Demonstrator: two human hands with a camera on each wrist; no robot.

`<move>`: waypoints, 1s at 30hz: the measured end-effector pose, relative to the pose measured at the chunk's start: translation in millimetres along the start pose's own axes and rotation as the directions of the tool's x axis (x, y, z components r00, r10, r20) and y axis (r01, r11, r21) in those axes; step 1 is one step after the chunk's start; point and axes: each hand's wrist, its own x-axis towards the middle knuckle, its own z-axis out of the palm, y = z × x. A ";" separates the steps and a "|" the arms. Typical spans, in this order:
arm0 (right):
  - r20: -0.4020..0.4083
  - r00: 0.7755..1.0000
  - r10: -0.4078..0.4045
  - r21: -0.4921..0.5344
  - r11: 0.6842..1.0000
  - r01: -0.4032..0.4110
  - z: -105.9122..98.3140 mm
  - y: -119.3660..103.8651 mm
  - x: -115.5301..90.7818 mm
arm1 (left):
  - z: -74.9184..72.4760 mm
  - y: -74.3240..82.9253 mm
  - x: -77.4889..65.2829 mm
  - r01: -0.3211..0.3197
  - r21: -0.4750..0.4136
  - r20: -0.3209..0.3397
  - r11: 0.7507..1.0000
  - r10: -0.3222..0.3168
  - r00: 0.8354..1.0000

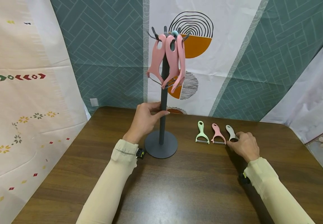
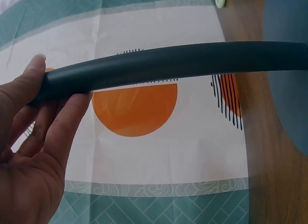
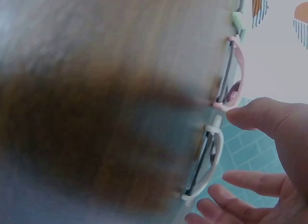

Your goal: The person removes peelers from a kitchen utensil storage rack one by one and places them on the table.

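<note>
A: How much of this has been done, can anyone tell?

B: About halfway, at a guess. Three hung pink peelers (image 1: 172, 59) can be counted on the hooks (image 1: 165, 29) at the top of the stand (image 1: 162, 129). Something light blue (image 1: 174, 32) is mostly hidden behind them, so the full count can't be told.

A: And what's left?

B: Three more, by the look of it. They're laid in a row on the table (image 1: 189, 189), right of the stand: a green peeler (image 1: 201, 129) nearest to it, then a loose pink peeler (image 1: 217, 131), then a pale grey peeler (image 1: 230, 131) farthest out. Presumably those are meant to be hung too.

A: Hands?

B: The stand is gripped partway up by the left hand (image 1: 145, 118), post held between thumb and fingers. The right hand (image 1: 245, 145) is held well to the right of the stand, at the pale grey peeler. In the right wrist view its thumb and fingers are spread and nothing is pinched. Whether the peeler is being touched can't be told.
</note>
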 end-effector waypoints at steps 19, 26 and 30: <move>-0.220 0.975 -0.029 0.169 0.983 0.067 -4.9 -26.8 -6.2 | 0.8 0.6 0.3 0.017 0.008 0.000 1.000 -0.017 1.000; -0.299 0.948 -0.105 0.218 0.960 0.175 -7.2 -35.3 -8.0 | 1.7 0.6 0.0 0.012 0.009 -0.008 1.000 -0.012 1.000; -0.323 0.937 -0.134 0.267 0.937 0.226 -10.5 -43.2 -10.9 | 2.2 -0.4 0.5 0.002 0.011 -0.012 1.000 -0.002 1.000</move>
